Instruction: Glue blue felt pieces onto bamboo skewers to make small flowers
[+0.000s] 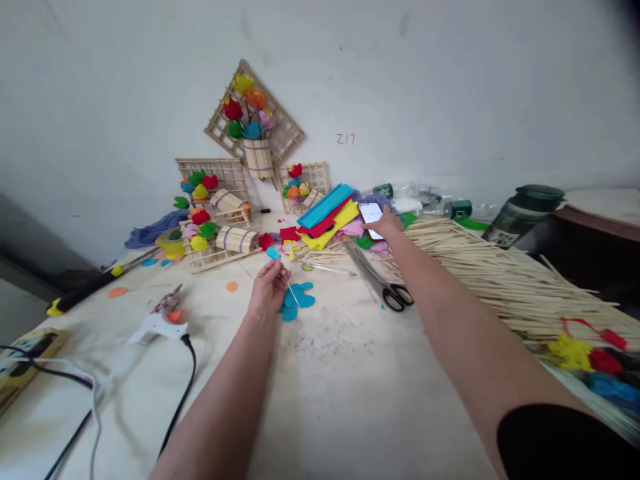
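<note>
My left hand (268, 285) is closed in a pinch on a thin stick (291, 291) that slants down to the right. A small blue petal-shaped piece (273, 253) shows just above its fingertips. Several blue petal pieces (302, 295) lie on the table beside and below that hand. Further back, my right hand (390, 225) grips the right side of a smartphone (369, 215) with a lit screen, its thumb over the front. Black-handled scissors (395, 297) lie between my arms, blades pointing away.
Folded coloured felt-like sheets (327, 217) lie left of the phone. Many thin wooden sticks (500, 267) spread along the right. Stick lattices with coloured flowers (254, 120) lean at the wall. A white glue gun (160, 325), cables and a power strip (30, 360) occupy the left.
</note>
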Demonstrator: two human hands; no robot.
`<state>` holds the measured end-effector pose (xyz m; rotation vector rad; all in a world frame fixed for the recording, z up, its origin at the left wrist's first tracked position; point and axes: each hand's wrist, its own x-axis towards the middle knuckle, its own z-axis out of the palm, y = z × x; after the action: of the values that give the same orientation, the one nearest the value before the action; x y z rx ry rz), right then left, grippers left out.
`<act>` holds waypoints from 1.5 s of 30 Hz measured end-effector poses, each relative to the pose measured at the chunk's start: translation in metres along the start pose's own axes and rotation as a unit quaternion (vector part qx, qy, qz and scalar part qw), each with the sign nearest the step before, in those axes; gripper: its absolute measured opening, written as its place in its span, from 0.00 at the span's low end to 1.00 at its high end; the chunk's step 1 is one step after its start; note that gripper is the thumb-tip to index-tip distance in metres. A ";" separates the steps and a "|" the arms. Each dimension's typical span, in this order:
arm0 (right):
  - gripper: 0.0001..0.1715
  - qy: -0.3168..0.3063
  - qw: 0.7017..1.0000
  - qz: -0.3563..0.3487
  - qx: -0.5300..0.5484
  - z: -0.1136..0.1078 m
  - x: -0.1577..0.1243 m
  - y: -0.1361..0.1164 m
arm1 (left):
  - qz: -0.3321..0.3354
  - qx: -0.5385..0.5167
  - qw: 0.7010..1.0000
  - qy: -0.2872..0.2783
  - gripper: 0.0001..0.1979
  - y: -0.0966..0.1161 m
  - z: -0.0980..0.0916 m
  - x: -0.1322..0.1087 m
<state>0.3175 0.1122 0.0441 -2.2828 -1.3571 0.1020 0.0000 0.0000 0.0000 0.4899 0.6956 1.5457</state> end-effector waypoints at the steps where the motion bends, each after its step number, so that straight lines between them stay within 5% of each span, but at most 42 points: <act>1: 0.56 0.002 1.000 0.000 -0.002 0.000 0.000 0.000 | 0.001 0.001 1.000 -0.001 0.10 0.000 0.000 0.000; 6: 0.62 0.008 1.000 -0.004 -0.006 0.002 0.001 0.000 | -0.001 0.003 1.000 0.001 0.09 0.000 0.001 -0.001; 20: 0.58 -0.005 1.000 -0.008 -0.017 0.000 -0.003 0.000 | 0.000 -0.006 1.000 -0.003 0.10 -0.001 0.000 -0.001; 30: 0.23 0.121 0.991 -0.028 0.045 -0.017 -0.022 -0.008 | -0.004 -0.024 1.000 -0.002 0.09 -0.001 0.000 -0.003; 36: 0.14 0.095 0.969 -0.123 0.192 0.001 -0.077 -0.036 | -0.009 -0.018 1.000 -0.002 0.07 0.006 0.005 -0.006; 40: 0.14 -0.009 0.923 -0.189 0.336 0.012 -0.143 -0.052 | 0.010 -0.029 0.999 -0.031 0.09 0.011 0.012 -0.015; 45: 0.14 -0.078 0.868 -0.165 0.461 -0.003 -0.209 -0.057 | -0.026 0.009 0.996 -0.084 0.11 0.013 0.027 -0.038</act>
<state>0.1666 -0.0429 0.0351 -1.2464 -1.3434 0.6751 0.0128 -0.0339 0.0319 0.6038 0.5887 1.4326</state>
